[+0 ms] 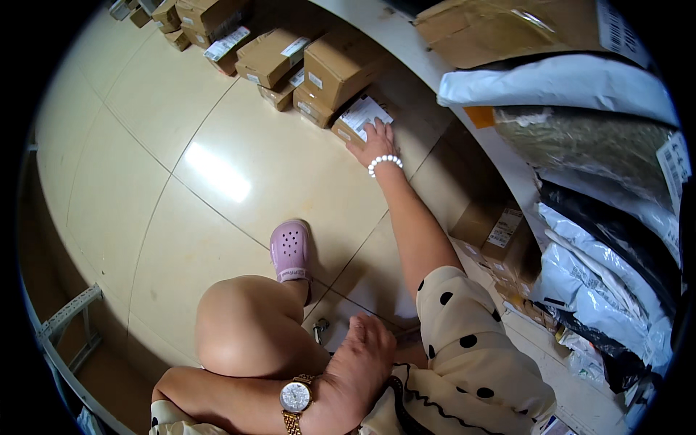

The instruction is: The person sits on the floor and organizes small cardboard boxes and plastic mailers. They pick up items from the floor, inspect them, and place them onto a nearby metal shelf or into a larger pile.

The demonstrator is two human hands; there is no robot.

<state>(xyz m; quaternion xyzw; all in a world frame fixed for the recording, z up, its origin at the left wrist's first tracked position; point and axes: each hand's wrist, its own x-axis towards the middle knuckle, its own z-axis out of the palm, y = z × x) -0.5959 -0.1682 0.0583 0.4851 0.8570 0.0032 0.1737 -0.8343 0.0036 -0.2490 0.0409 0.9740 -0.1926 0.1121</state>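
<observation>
My right hand, with a white bead bracelet on the wrist, reaches out to a small cardboard box with a white label on top. Its fingers are spread and touch the box's near edge and label. Close to my body, my left hand is bent over my lap, a gold watch on its wrist. The left fingers curl downward, and whatever they close on is hidden. A small metal clip shows just beside them.
Stacked cardboard boxes run along the tiled floor under a shelf edge. To the right, white, clear and black plastic parcels are piled up. More boxes lie below. A metal frame stands left; my purple clog is in front.
</observation>
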